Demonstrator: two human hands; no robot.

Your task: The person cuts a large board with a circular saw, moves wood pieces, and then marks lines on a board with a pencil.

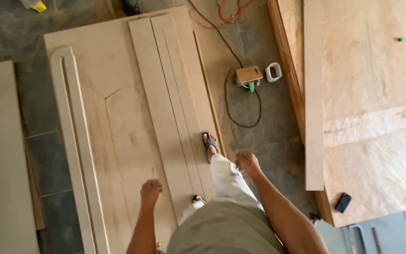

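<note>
I look straight down at my body while standing on plywood boards on the floor. My left hand (pixel 150 191) hangs at my side with its fingers curled, holding nothing, above a large plywood sheet (pixel 118 122). My right hand (pixel 248 163) also hangs loosely closed and empty, above the dark stone floor. My forward foot in a sandal (pixel 210 145) stands on long narrow plywood strips (pixel 170 94) that lie on the sheet.
A workbench with a plywood top (pixel 372 103) and a long wooden strip (pixel 313 94) stands at right, a small black object (pixel 343 202) near its corner. A green power tool (pixel 249 76) with black cable and a white holder (pixel 273 72) lie on the floor. A board (pixel 1 155) lies at left.
</note>
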